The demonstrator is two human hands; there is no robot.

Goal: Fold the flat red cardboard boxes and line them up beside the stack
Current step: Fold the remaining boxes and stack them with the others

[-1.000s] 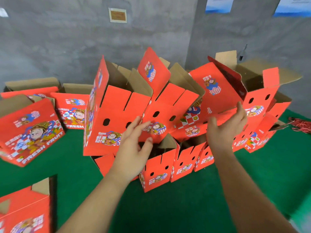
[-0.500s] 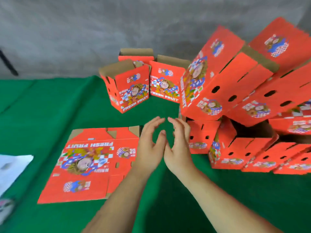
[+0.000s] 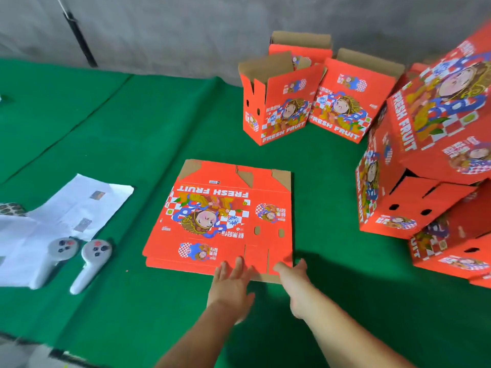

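A small stack of flat red cardboard boxes (image 3: pixel 220 216) lies on the green cloth (image 3: pixel 132 134) in the middle, print side up. My left hand (image 3: pixel 230 285) reaches the stack's near edge with its fingers straight, fingertips on the top sheet. Just right of it, my right hand (image 3: pixel 297 284) touches the near right corner with fingers extended. Neither hand grips anything. Two folded boxes (image 3: pixel 276 107) (image 3: pixel 345 102) stand upright at the back with open tops. A heap of folded boxes (image 3: pixel 414 197) is piled at the right.
Two white handheld controllers (image 3: pixel 93 258) (image 3: pixel 57 257) lie at the left beside white paper sheets (image 3: pixel 71 205). A grey wall runs along the back, with a black rod (image 3: pixel 79 38) leaning against it at the upper left.
The view swung left from the pile of folded boxes to the flat stack. Both hands left the pile, came together, then reached down to the stack's near edge.
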